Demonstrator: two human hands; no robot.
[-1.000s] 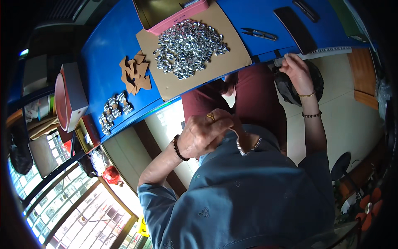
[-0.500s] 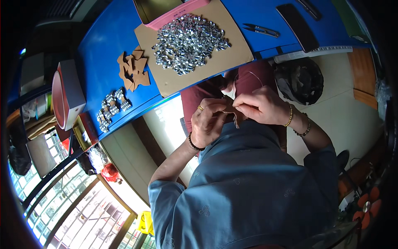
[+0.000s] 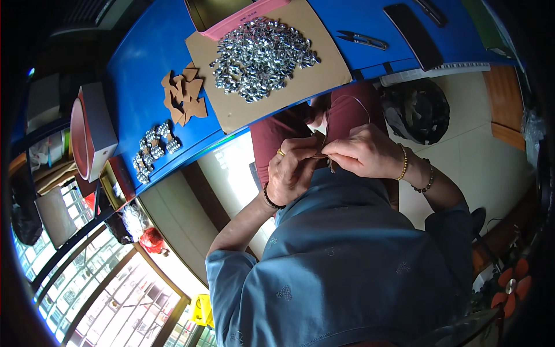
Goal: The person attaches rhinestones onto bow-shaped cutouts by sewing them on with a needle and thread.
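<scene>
Now our left hand (image 3: 291, 171) pinches the brown piece (image 3: 331, 165), mostly hidden by fingers near the frame's centre, while our right hand (image 3: 365, 152) pinches right beside it; what that one grips we cannot tell. So the work has become two-handed: a second ago our right hand was raised apart, toward the upper right by the bench (image 3: 147, 52), and the piece dangled in plain view.

I count two hands — one left hand (image 3: 289, 173), one right hand (image 3: 364, 151) — sharing one brown piece (image 3: 331, 165). Three bracelets (image 3: 403, 163), one ring (image 3: 281, 152). One blue table (image 3: 144, 63), one cardboard sheet (image 3: 234, 113), one pink box (image 3: 245, 19), one phone (image 3: 413, 37), one pair of snips (image 3: 374, 43). One heap of silver beads (image 3: 260, 61), uncountable; several overlapping brown cutouts (image 3: 194, 108); at least three beaded pieces (image 3: 169, 139).
</scene>
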